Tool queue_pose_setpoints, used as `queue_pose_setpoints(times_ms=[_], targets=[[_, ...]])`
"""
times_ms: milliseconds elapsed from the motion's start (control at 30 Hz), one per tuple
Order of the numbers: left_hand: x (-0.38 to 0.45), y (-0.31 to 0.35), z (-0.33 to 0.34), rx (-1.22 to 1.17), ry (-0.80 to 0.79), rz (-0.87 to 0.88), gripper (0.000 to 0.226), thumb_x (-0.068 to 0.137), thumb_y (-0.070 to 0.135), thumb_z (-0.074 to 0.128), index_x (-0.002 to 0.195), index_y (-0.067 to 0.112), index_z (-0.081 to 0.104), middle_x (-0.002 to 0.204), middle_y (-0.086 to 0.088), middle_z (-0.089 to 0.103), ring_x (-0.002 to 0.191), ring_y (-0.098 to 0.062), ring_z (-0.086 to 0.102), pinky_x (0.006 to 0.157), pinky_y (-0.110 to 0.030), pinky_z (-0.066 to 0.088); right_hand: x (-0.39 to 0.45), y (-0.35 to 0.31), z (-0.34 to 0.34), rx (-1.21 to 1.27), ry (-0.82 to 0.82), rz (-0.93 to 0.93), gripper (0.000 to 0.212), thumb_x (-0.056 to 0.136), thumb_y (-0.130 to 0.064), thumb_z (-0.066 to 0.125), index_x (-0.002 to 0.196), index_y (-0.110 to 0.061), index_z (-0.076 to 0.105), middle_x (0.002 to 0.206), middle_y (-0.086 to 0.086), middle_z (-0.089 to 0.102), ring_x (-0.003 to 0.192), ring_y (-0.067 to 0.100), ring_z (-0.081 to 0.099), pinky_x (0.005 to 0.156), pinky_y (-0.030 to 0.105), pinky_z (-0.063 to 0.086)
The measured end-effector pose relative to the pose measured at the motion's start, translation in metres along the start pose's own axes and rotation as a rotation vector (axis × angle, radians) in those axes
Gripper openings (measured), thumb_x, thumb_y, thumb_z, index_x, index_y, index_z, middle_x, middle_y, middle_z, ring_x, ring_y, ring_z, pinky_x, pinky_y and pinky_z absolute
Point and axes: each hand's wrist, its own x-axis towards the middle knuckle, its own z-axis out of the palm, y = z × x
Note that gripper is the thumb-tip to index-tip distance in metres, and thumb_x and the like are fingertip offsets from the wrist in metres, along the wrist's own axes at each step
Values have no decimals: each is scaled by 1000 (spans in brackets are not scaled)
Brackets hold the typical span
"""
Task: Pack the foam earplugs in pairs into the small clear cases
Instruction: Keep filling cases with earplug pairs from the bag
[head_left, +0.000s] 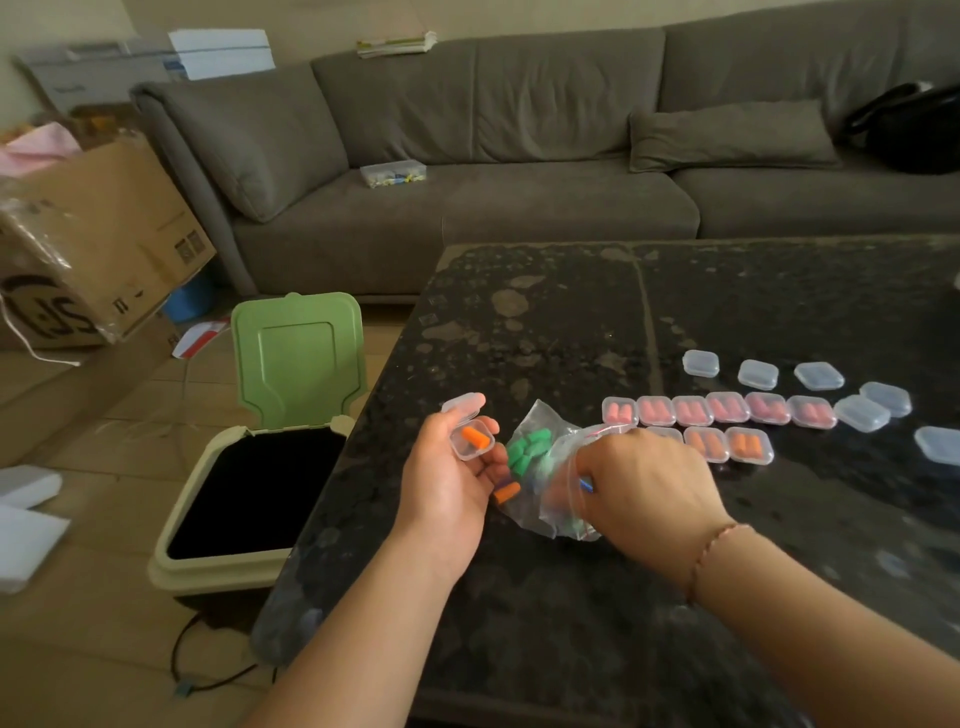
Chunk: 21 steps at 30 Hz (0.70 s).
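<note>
A person packs foam earplugs at a dark stone counter (571, 322); the open case (470, 439) cradled in the left hand (447, 483) holds a single orange earplug (477, 438), its lid tipped up and back, while a second orange earplug (506, 491) lies in the plastic bag (545, 467) just beside that hand's fingers.

The risks, judged from this moment: the case sits loosely on the fingers near the counter's edge, above an open green-lidded bin (260, 478), so a slip could drop it or its lone plug off the counter; the bag holds mostly green earplugs (527, 449), so a blind reach might bring out a green one and make a mismatched pair; the bag's mouth gapes toward the rows of filled cases (719, 410), and a tug could spill plugs among them or knock them askew.

The left hand lies palm up, fingers gently curled under the case, thumb along its side; the right hand (644, 483) is turned knuckles up with its fingers pushed into the bag's mouth, bunching the plastic; whether those fingers pinch a plug inside cannot be told, since the hand hides them.

Behind, one row of cases holds pink pairs and a shorter row orange pairs (727, 444); several empty cases (815, 376) wait, well apart from the hands.
</note>
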Motion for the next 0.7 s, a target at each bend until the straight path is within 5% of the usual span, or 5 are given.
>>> queue_pose_setpoints(times_ms=[133, 333, 467, 700], targets=[[0, 1, 1, -13, 26, -24, 14, 89, 25, 66, 87, 11, 67, 70, -3, 58, 60, -18, 54, 68, -36, 48, 5, -11, 12, -27, -7, -14, 31, 87, -59, 53, 103, -37, 68, 88, -9, 64, 74, 14, 51, 47, 22, 21], [3, 0, 1, -37, 28, -38, 13, 88, 23, 67, 90, 10, 66, 69, -3, 59, 58, -17, 55, 67, -35, 48, 4, -18, 5, 39, -1, -5, 47, 86, -68, 47, 98, -28, 68, 84, -7, 56, 74, 13, 50, 58, 25, 38], [5, 0, 1, -64, 32, -38, 15, 88, 21, 67, 99, 10, 68, 72, -4, 60, 60, -17, 55, 65, -32, 48, 6, -17, 9, 111, -43, -34, 32, 93, -53, 48, 111, -34, 67, 102, -6, 66, 89, 16, 62, 69, 29, 52], [4, 0, 2, -84, 50, -53, 9, 87, 19, 67, 90, 10, 68, 67, -4, 61, 59, -17, 56, 64, -31, 49, 11, -21, 20, 98, -36, 101, 42, 83, -67, 53, 106, -36, 68, 95, -7, 65, 80, 14, 60, 55, 23, 42]])
